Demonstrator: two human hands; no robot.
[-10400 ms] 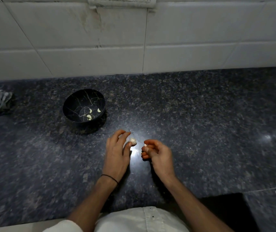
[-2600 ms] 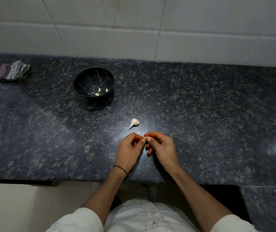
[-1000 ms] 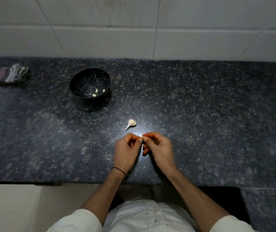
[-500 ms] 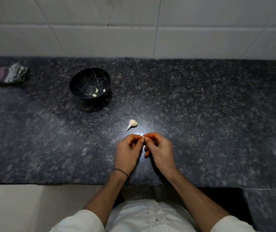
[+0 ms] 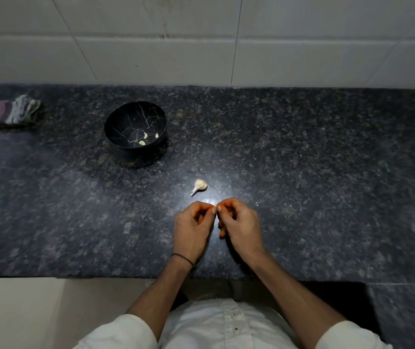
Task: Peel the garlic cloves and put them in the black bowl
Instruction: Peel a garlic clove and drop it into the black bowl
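The garlic bulb that the left hand held ten seconds ago now lies on the counter, and both hands have drawn together over a small piece; in the last half second they barely shift.

The dark speckled countertop (image 5: pixel 314 172) fills the middle of the view, with the white tiled wall (image 5: pixel 151 54) behind it at twelve o'clock. The black bowl (image 5: pixel 125 117), veined with pale lines, stands upright at eleven o'clock from the hands, well apart from them. The left hand (image 5: pixel 192 230) and right hand (image 5: pixel 241 227) meet near the counter's front edge, fingers curled, their tips pinching a garlic clove (image 5: pixel 215 206) between them; only a pale sliver of it shows. A thin black band (image 5: pixel 183 258) circles the left wrist. A crumpled cloth (image 5: pixel 16 114) lies at ten o'clock, near the wall. The garlic bulb (image 5: pixel 199 185) rests on its side just beyond the fingertips at twelve o'clock, stem pointing to seven. Three peeled cloves (image 5: pixel 145 135) lie in the bowl's bottom.
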